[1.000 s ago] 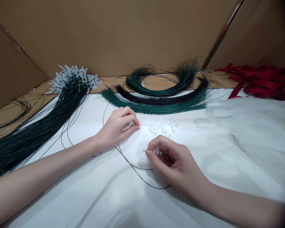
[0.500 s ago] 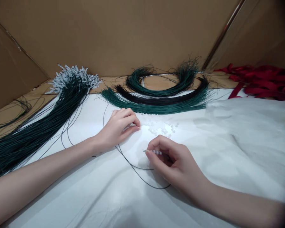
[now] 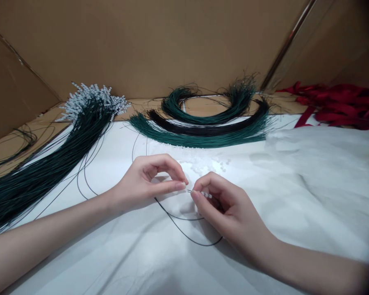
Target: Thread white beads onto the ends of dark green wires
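My right hand (image 3: 223, 205) pinches a dark cord (image 3: 193, 243) near its ends, and two thin tips stick out to the left of the fingers. Several white beads (image 3: 206, 195) are threaded on the cord behind that pinch. Close to the tips, my left hand (image 3: 158, 176) has thumb and forefinger pressed together; whatever sits between them is too small to make out, perhaps a bead. The cord's loop hangs below both hands on the white sheet. Beyond the hands lies a scatter of loose white beads (image 3: 203, 164).
At the left lies a long bundle of dark green cords (image 3: 64, 151) with white beaded ends (image 3: 92, 100). Curved bundles of green and black cords (image 3: 203, 139) rest at the back. Red ribbons (image 3: 341, 104) are heaped at the right, and a cardboard wall (image 3: 160, 49) stands behind.
My left hand has come from the loose beads toward me and right, up to the cord tips. My right hand stays nearly in place, still holding the beaded cord.
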`<state>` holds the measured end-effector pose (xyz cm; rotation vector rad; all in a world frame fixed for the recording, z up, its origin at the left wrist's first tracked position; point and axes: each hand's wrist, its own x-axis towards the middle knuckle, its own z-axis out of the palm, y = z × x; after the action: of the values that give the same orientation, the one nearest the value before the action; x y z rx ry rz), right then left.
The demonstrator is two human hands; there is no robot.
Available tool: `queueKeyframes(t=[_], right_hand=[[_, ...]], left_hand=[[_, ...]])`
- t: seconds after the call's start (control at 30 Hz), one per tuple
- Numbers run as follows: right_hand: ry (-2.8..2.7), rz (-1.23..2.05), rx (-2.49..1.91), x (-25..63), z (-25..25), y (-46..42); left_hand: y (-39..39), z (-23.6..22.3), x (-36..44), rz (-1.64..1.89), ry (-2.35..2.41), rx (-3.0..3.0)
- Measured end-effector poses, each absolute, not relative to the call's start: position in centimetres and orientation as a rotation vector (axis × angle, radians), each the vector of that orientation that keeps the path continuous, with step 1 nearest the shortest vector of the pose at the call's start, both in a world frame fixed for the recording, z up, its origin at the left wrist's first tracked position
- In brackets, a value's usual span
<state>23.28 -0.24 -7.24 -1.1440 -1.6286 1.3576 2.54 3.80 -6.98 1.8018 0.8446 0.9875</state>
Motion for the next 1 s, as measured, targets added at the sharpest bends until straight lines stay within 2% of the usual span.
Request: queueKeyframes(t=[0.2, 1.0], right_hand=[[-1.639, 1.375, -1.15, 23.3, -7.27, -0.29], [-1.63, 1.355, -1.126, 23.22, -7.51, -0.18]], left_hand=[[3.64, -7.12, 2.91, 1.003, 0.784, 1.612], [3.59, -7.65, 2.81, 0.961, 0.74, 1.61]])
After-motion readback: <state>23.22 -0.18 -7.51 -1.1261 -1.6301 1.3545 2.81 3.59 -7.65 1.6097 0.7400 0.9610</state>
